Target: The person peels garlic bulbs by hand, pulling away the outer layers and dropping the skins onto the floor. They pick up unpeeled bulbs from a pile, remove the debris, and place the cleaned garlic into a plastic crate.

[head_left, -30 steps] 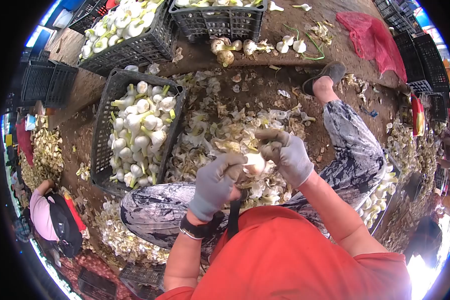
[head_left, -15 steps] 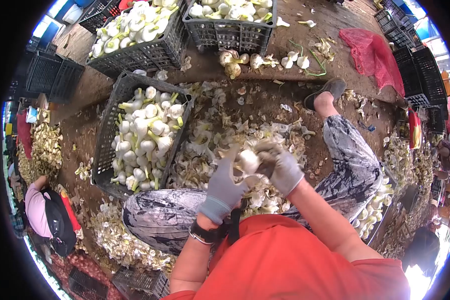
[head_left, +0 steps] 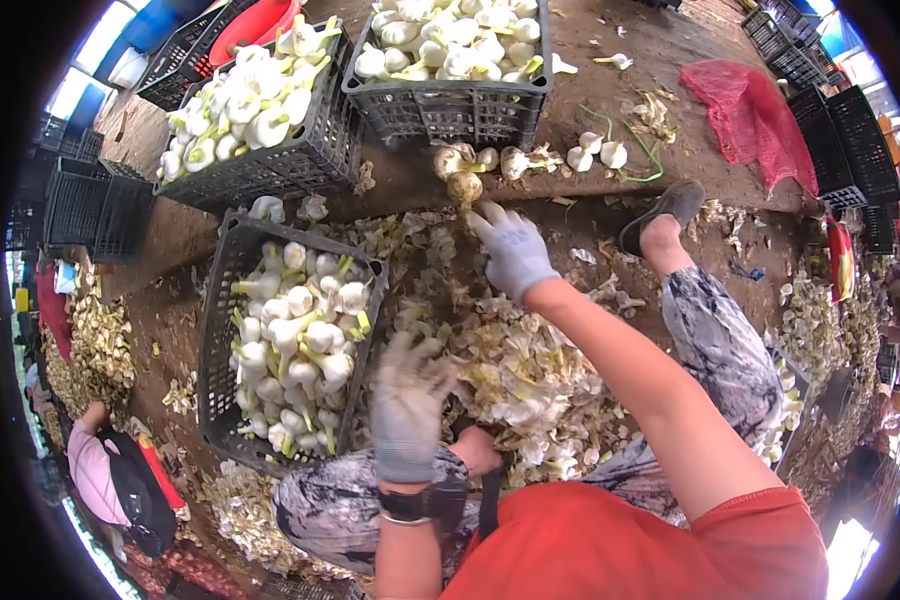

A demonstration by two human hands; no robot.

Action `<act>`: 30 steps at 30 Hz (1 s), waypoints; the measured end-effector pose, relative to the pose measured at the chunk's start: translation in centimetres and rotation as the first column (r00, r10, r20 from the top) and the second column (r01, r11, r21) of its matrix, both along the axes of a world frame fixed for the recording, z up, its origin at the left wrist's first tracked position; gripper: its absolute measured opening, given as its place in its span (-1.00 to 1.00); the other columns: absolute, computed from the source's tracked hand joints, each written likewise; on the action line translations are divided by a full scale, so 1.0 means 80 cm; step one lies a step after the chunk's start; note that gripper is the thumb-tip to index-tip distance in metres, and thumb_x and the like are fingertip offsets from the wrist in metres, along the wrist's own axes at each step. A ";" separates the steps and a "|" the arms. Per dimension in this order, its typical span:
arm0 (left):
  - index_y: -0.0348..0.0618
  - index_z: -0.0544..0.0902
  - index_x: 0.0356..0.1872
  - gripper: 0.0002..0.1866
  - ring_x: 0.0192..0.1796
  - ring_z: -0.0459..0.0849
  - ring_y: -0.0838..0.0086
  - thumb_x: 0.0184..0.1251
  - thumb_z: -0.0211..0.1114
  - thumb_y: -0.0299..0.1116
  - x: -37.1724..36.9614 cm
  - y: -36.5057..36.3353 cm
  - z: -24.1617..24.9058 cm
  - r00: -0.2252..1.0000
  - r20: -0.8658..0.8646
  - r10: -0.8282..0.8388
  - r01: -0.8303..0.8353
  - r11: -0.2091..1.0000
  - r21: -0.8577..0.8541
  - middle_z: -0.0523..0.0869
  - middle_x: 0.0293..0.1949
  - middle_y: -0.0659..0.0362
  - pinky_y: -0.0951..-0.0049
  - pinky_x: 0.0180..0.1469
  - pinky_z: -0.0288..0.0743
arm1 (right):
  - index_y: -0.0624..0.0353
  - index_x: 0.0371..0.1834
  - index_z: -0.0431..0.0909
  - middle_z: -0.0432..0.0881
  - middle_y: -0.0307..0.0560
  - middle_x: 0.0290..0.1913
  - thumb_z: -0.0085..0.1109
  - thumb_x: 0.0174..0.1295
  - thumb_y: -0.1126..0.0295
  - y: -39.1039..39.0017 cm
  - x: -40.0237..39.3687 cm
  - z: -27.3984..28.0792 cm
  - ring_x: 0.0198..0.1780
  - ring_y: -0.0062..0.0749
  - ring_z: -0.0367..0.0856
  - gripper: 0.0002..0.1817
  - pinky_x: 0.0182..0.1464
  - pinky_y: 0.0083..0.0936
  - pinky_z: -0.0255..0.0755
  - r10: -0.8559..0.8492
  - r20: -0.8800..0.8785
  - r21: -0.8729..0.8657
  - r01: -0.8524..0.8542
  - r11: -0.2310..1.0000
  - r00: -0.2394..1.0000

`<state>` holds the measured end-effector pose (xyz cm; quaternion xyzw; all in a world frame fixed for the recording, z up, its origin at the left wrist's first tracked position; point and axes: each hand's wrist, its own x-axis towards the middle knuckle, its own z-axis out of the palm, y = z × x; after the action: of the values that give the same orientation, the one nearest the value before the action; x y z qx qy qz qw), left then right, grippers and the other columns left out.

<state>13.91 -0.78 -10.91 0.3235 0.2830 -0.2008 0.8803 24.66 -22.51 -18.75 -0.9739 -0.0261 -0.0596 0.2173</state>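
Observation:
My left hand (head_left: 410,395), in a pale glove with a dark watch at the wrist, has its fingers spread beside the right wall of the low crate (head_left: 208,330); motion blurs it and nothing shows in it. White garlic bulbs (head_left: 300,330) with short green stems fill much of this crate. Farther forward, my right hand (head_left: 510,245), gloved too, reaches with fingers extended to just below an untrimmed brownish bulb (head_left: 464,188). Other bulbs (head_left: 582,155) lie in a row to its right. Between my legs is a heap of peeled skins (head_left: 530,385).
Two black crates of garlic, one at the upper left (head_left: 270,165) and one at the top centre (head_left: 450,105), stand beyond the low crate. A red mesh bag (head_left: 745,120) lies at the upper right. Another person (head_left: 100,475) is at the lower left.
Both hands were together around a white bulb over the heap. They have separated: the left moved left toward the crate, the right moved forward, and the bulb is no longer in them.

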 end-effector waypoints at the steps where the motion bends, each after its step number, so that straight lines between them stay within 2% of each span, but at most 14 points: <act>1: -0.06 0.47 0.28 -0.59 -0.03 0.61 0.36 0.53 0.00 -0.15 -0.001 -0.014 -0.006 0.991 0.052 -0.119 0.111 0.984 0.142 0.64 0.03 0.05 0.22 0.12 0.51 | 0.03 -0.01 0.62 0.49 -0.06 0.17 0.19 -0.03 0.52 0.003 0.026 -0.013 0.14 -0.13 0.53 -0.58 0.08 -0.28 0.47 0.055 -0.061 -0.099 -0.060 0.993 0.997; 5: -0.18 0.31 0.39 -0.50 0.00 0.60 0.38 0.55 0.00 -0.18 0.008 -0.045 -0.019 0.957 0.022 -0.290 0.270 0.914 0.304 0.59 0.10 0.02 0.30 0.12 0.49 | 0.00 -0.06 0.67 0.58 -0.03 0.02 0.16 0.03 0.50 -0.013 0.106 -0.074 0.05 -0.11 0.60 -0.64 0.05 -0.23 0.48 0.151 -0.144 -0.201 -0.178 0.963 0.978; 7: -0.22 0.25 0.42 -0.47 0.02 0.60 0.38 0.54 0.02 -0.20 0.011 -0.050 -0.028 0.932 0.010 -0.362 0.332 0.863 0.380 0.57 0.12 0.00 0.31 0.13 0.47 | 0.04 -0.10 0.69 0.66 0.03 -0.06 0.10 0.11 0.53 -0.023 0.113 -0.069 -0.09 -0.06 0.66 -0.70 -0.01 -0.27 0.52 0.010 -0.061 0.198 0.002 0.980 0.998; 8: -0.26 0.24 0.42 -0.43 0.10 0.57 0.38 0.48 0.12 -0.28 0.010 -0.052 -0.040 0.922 0.086 -0.377 0.284 0.811 0.511 0.53 0.17 0.00 0.35 0.18 0.45 | 0.04 -0.10 0.69 0.66 0.03 -0.06 0.10 0.11 0.53 -0.029 0.106 -0.057 -0.09 -0.06 0.66 -0.70 -0.01 -0.27 0.52 0.010 -0.070 0.193 0.004 0.981 0.997; 9: -0.29 0.23 0.42 -0.38 0.17 0.53 0.38 0.43 0.22 -0.35 0.010 -0.055 -0.047 0.902 0.163 -0.400 0.218 0.747 0.628 0.50 0.23 0.00 0.39 0.22 0.43 | 0.09 -0.08 0.69 0.69 0.02 -0.08 0.05 0.15 0.56 -0.036 0.092 -0.040 -0.16 -0.14 0.67 -0.69 -0.07 -0.33 0.53 -0.017 -0.292 0.392 0.136 0.910 0.956; 12: -0.31 0.19 0.44 -0.22 0.27 0.44 0.30 0.28 0.38 -0.33 0.010 -0.071 -0.037 0.884 0.251 -0.395 0.107 0.693 0.713 0.38 0.33 -0.01 0.31 0.34 0.31 | 0.23 0.00 0.66 0.73 -0.06 -0.07 -0.06 0.15 0.68 -0.031 0.013 0.011 -0.30 -0.51 0.64 -0.60 -0.23 -0.57 0.52 0.120 -0.569 0.779 0.487 0.395 0.813; 13: -0.31 0.17 0.45 -0.18 0.30 0.41 0.27 0.25 0.42 -0.29 0.008 -0.073 -0.031 0.851 0.299 -0.432 0.036 0.615 0.788 0.35 0.35 -0.01 0.28 0.38 0.26 | 0.29 0.05 0.63 0.71 -0.14 -0.15 -0.08 0.13 0.75 -0.029 -0.014 0.026 -0.28 -0.67 0.58 -0.56 -0.25 -0.62 0.51 0.176 -0.585 0.763 0.464 0.450 0.792; 14: -0.33 0.23 0.42 -0.16 0.33 0.38 0.22 0.19 0.46 -0.23 0.003 -0.070 -0.045 0.791 0.318 -0.523 -0.010 0.509 0.861 0.39 0.32 -0.03 0.24 0.41 0.19 | 0.34 0.12 0.56 0.64 -0.18 -0.29 -0.01 0.18 0.76 -0.019 -0.041 0.041 -0.31 -0.57 0.59 -0.58 -0.23 -0.62 0.53 0.210 -0.622 0.776 0.557 0.296 0.755; 17: -0.36 0.27 0.39 -0.17 0.34 0.39 0.19 0.18 0.47 -0.21 -0.011 -0.066 -0.044 0.748 0.327 -0.577 0.056 0.546 0.836 0.42 0.30 -0.06 0.26 0.40 0.20 | 0.28 0.01 0.64 0.63 -0.23 -0.29 -0.01 0.24 0.64 0.007 -0.111 0.053 -0.35 -0.67 0.54 -0.69 -0.32 -0.68 0.46 0.235 -0.532 0.803 0.573 -0.165 0.813; 21: -0.38 0.21 0.41 -0.18 0.32 0.38 0.34 0.23 0.44 -0.25 -0.029 -0.054 -0.024 0.672 0.355 -0.650 0.042 0.513 0.857 0.36 0.34 0.00 0.36 0.35 0.28 | 0.29 -0.11 0.65 0.63 -0.30 -0.32 0.13 0.32 0.41 0.015 -0.156 0.060 -0.34 -0.70 0.53 -0.80 -0.32 -0.65 0.45 0.086 -0.488 0.871 0.477 0.117 0.869; 23: -0.39 0.26 0.39 -0.21 0.32 0.40 0.32 0.25 0.42 -0.21 -0.046 -0.057 -0.003 0.739 0.383 -0.555 0.080 0.637 0.767 0.40 0.31 -0.02 0.34 0.35 0.28 | 0.31 -0.20 0.65 0.62 -0.35 -0.36 0.22 0.32 0.32 0.024 -0.173 0.089 -0.34 -0.73 0.49 -0.77 -0.31 -0.64 0.43 0.059 -0.561 0.706 0.439 0.556 0.826; 25: -0.39 0.31 0.36 -0.24 0.32 0.41 0.30 0.26 0.40 -0.16 -0.053 -0.056 0.018 0.786 0.411 -0.461 0.095 0.748 0.657 0.44 0.29 -0.04 0.32 0.35 0.27 | 0.35 -0.21 0.65 0.62 -0.34 -0.39 0.19 0.34 0.38 0.024 -0.182 0.123 -0.34 -0.73 0.44 -0.79 -0.32 -0.64 0.40 0.057 -0.540 0.750 0.449 0.486 0.840; 28: -0.37 0.26 0.38 -0.32 0.23 0.48 0.38 0.46 0.17 -0.04 -0.057 -0.044 0.029 0.739 0.348 -0.577 0.070 0.579 0.812 0.47 0.24 0.00 0.42 0.27 0.37 | 0.34 -0.22 0.65 0.62 -0.27 -0.45 0.18 0.33 0.38 0.020 -0.201 0.136 -0.42 -0.68 0.49 -0.80 -0.35 -0.63 0.39 0.123 -0.474 0.852 0.420 0.313 0.872; 30: -0.35 0.29 0.36 -0.41 0.20 0.54 0.36 0.55 0.00 -0.06 -0.061 -0.042 0.023 0.771 0.402 -0.494 0.164 0.764 0.624 0.50 0.22 0.01 0.39 0.23 0.44 | 0.33 -0.18 0.64 0.62 -0.27 -0.45 0.20 0.31 0.38 0.015 -0.207 0.147 -0.41 -0.66 0.50 -0.80 -0.35 -0.64 0.40 0.160 -0.504 0.856 0.465 0.225 0.849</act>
<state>9.00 -4.17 -9.06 0.6543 0.0022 -0.1672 0.7375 8.11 -21.30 -7.00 -0.6053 0.1730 0.1656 0.7591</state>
